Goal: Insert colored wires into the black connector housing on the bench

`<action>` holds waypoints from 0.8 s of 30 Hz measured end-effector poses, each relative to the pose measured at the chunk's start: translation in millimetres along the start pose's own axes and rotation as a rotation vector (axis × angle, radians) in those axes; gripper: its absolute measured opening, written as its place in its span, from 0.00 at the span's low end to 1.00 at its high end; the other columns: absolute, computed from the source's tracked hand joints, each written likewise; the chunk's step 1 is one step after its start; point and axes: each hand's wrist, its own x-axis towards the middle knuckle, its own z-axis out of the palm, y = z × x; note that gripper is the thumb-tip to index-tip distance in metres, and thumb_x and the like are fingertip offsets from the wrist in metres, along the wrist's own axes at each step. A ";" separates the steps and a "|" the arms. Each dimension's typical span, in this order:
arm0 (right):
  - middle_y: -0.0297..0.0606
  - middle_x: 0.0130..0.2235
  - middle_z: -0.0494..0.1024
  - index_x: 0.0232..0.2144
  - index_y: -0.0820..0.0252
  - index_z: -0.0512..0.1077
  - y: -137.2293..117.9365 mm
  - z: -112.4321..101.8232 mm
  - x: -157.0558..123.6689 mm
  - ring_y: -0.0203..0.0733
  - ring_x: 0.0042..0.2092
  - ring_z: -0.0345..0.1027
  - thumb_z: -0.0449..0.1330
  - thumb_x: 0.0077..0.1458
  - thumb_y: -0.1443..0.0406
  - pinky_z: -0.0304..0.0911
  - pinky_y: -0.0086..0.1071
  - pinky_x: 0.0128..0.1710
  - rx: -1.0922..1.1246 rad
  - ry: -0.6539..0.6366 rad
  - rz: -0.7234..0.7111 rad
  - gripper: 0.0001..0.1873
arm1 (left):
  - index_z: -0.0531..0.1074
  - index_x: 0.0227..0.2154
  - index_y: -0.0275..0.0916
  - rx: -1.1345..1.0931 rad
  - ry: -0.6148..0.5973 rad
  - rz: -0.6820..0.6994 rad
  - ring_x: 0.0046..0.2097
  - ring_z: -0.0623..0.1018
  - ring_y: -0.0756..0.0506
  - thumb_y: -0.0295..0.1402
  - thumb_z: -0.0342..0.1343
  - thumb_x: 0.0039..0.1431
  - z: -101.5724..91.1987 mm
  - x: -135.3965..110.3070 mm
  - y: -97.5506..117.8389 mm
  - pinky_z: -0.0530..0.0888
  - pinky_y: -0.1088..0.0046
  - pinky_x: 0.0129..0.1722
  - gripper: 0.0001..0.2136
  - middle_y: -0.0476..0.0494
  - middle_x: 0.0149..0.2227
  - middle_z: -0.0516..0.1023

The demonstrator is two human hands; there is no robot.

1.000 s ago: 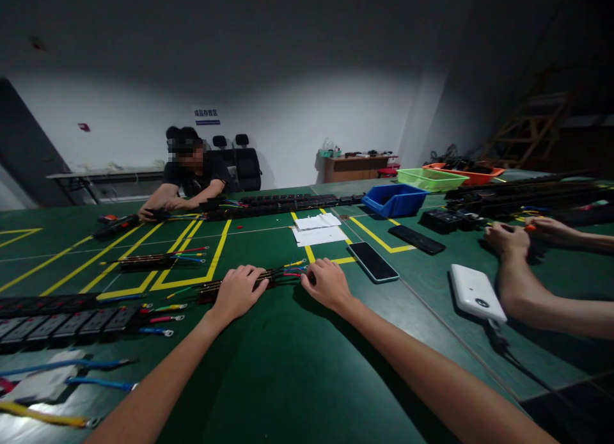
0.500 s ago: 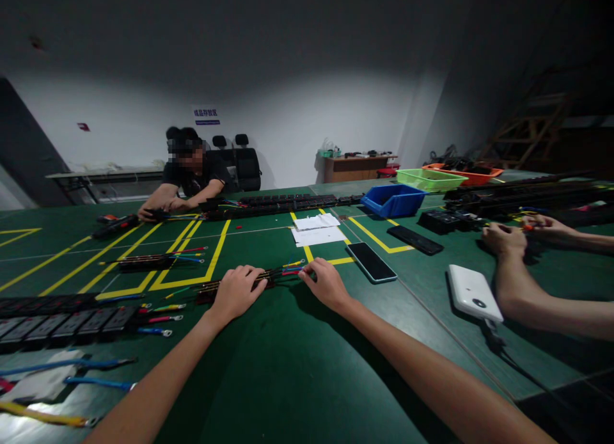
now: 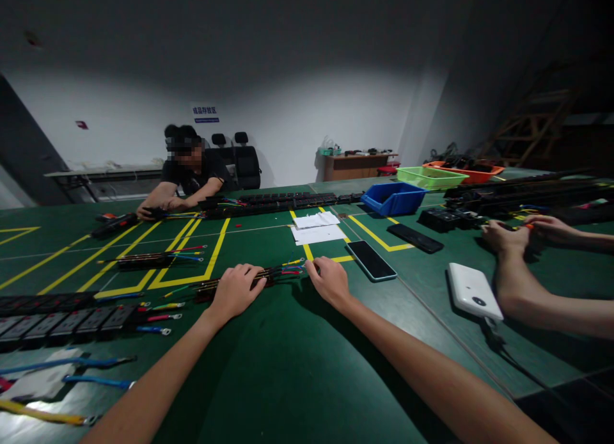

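Note:
A long dark strip with coloured wires (image 3: 268, 276) lies across the green table (image 3: 288, 367) in front of me. My left hand (image 3: 235, 292) rests on the strip's middle with its fingers curled over it. My right hand (image 3: 330, 281) sits at the strip's right end, where red, blue and yellow wire ends (image 3: 293, 267) stick out. Its fingers lie loosely bent on the table beside those wires, and I cannot make out anything between them.
A phone (image 3: 370, 260) lies right of my right hand, with white papers (image 3: 317, 228) and a blue bin (image 3: 393, 198) beyond. Another person's arms (image 3: 522, 271) work at the right near a white device (image 3: 474, 292). Black socket strips (image 3: 62, 322) lie left. A seated person (image 3: 187, 175) works opposite.
My right hand has drawn slightly away from the wire ends, its fingers loosening. The view has tilted a little. My left hand stays on the strip.

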 end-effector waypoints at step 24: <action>0.41 0.39 0.77 0.38 0.60 0.76 12.2 10.2 4.9 0.42 0.42 0.70 0.49 0.68 0.61 0.61 0.33 0.43 0.288 -0.077 -0.027 0.17 | 0.75 0.50 0.41 0.003 0.004 -0.011 0.47 0.77 0.40 0.47 0.42 0.70 -0.9 -0.1 0.8 0.72 0.60 0.46 0.22 0.40 0.47 0.79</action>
